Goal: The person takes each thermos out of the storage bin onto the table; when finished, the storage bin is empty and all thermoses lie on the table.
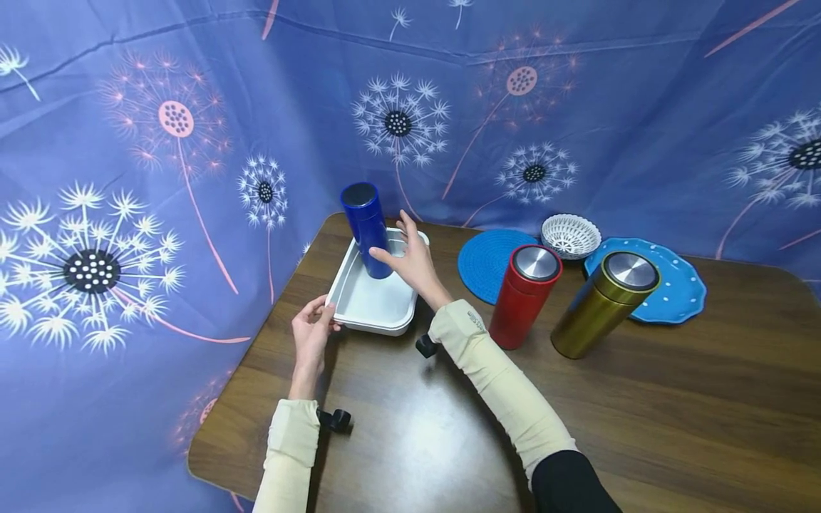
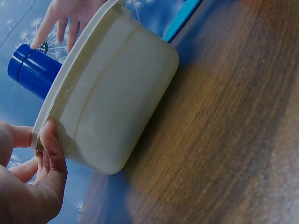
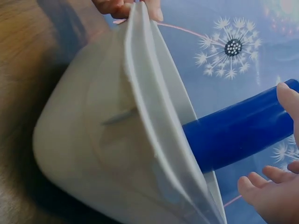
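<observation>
A blue cylindrical flask stands upright in a white rectangular tray at the table's far left. My right hand is spread open right beside the flask, fingers straight, not wrapped round it. My left hand pinches the tray's near left corner rim between thumb and fingers. In the left wrist view the left hand grips the rim of the tray, with the flask beyond. The right wrist view shows the tray, the flask and the right hand's fingers apart from it.
A red flask and a gold flask stand to the right on the brown wooden table. Behind them lie a blue round mat, a white lattice bowl and a blue plate. A dandelion-print curtain surrounds the table.
</observation>
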Demonstrator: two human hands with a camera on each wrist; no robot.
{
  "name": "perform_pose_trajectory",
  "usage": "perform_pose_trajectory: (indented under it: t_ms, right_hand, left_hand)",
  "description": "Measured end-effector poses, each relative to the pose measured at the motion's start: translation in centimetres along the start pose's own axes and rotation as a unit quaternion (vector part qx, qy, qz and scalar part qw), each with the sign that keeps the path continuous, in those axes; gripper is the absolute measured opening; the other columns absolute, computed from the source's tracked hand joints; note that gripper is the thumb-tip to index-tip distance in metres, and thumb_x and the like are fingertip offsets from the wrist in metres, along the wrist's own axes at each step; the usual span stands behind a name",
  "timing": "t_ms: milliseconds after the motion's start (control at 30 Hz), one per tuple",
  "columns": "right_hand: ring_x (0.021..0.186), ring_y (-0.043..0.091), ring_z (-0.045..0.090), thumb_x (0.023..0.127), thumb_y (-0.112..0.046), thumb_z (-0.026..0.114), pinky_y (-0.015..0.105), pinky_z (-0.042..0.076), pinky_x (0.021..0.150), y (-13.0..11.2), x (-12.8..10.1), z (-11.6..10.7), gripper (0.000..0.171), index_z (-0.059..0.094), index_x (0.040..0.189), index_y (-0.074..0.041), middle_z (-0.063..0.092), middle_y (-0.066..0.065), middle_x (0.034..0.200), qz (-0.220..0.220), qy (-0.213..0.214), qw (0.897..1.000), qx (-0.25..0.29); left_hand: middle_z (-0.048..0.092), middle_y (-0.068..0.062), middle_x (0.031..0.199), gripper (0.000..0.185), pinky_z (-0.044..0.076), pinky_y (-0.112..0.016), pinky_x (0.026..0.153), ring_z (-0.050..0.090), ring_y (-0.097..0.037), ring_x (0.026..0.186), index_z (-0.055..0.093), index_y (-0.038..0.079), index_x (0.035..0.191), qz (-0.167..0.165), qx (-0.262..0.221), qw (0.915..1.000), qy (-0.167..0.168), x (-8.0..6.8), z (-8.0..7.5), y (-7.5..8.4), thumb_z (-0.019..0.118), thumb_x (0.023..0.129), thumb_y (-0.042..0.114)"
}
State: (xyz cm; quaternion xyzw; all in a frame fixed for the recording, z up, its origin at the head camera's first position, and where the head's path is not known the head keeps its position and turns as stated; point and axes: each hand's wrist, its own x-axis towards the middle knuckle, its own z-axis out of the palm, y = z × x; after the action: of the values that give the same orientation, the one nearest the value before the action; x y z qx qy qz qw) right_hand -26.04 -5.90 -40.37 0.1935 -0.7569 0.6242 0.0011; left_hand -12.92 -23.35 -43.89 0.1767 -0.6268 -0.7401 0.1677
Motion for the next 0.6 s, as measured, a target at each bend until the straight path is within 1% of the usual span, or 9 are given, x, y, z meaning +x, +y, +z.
perform_pose_trajectory:
  t_ms: [100,300,367,433,533,600]
  right_hand:
    - [0.135,0.029,0.031,0.081,-0.034,0.074,0.038,0.032,0.110,0.2,0.7,0.4,0.095,0.013,0.151,-0.016,0.028,0.015,0.150,0.010,-0.009,1.000,0.003]
    - [0.138,0.019,0.026,0.079,-0.037,0.075,0.033,0.028,0.111,0.8,2.1,1.4,0.099,0.010,0.152,-0.021,0.025,0.008,0.152,0.016,-0.010,1.000,-0.013]
    - [0.138,0.019,0.026,0.078,-0.037,0.076,0.033,0.027,0.112,1.1,2.6,1.7,0.100,0.011,0.152,-0.020,0.027,0.008,0.152,0.015,-0.005,1.000,-0.020]
    - [0.138,0.020,0.027,0.077,-0.035,0.078,0.036,0.027,0.112,1.2,3.1,2.0,0.100,0.013,0.152,-0.018,0.028,0.010,0.151,0.011,0.000,1.000,-0.020]
    - [0.136,0.022,0.031,0.076,-0.035,0.079,0.040,0.029,0.111,1.3,3.5,2.6,0.100,0.014,0.151,-0.017,0.031,0.010,0.150,0.014,0.006,0.999,-0.030]
    - [0.134,0.022,0.033,0.076,-0.032,0.079,0.039,0.030,0.110,1.3,3.7,2.9,0.100,0.015,0.151,-0.018,0.031,0.009,0.150,0.017,0.005,0.999,-0.028]
  left_hand:
    - [0.052,-0.006,0.077,0.033,0.049,-0.018,0.046,0.054,-0.010,0.051,0.052,-0.016,0.119,-0.001,0.002,1.0000,0.001,0.2,-0.1,-0.3,0.058,0.090,-0.003]
    - [0.053,-0.005,0.077,0.029,0.048,-0.016,0.045,0.053,-0.009,0.051,0.057,-0.010,0.115,0.014,0.000,0.9998,0.016,1.2,-0.6,-2.1,0.062,0.089,0.001]
    - [0.053,-0.006,0.077,0.028,0.048,-0.016,0.045,0.053,-0.009,0.052,0.058,-0.009,0.114,0.018,0.000,0.9997,0.018,1.3,-0.6,-2.3,0.061,0.089,0.001]
    - [0.054,-0.006,0.077,0.026,0.048,-0.016,0.045,0.053,-0.010,0.053,0.059,-0.008,0.113,0.018,-0.002,0.9997,0.019,1.2,-0.5,-2.3,0.061,0.089,0.000]
    - [0.053,-0.006,0.077,0.027,0.048,-0.017,0.046,0.052,-0.010,0.054,0.059,-0.009,0.114,0.017,-0.002,0.9997,0.019,1.1,-0.5,-2.4,0.061,0.089,0.000]
    - [0.053,-0.006,0.077,0.027,0.048,-0.017,0.046,0.053,-0.010,0.054,0.058,-0.008,0.114,0.016,0.000,0.9997,0.021,1.0,-0.5,-2.4,0.061,0.089,0.000]
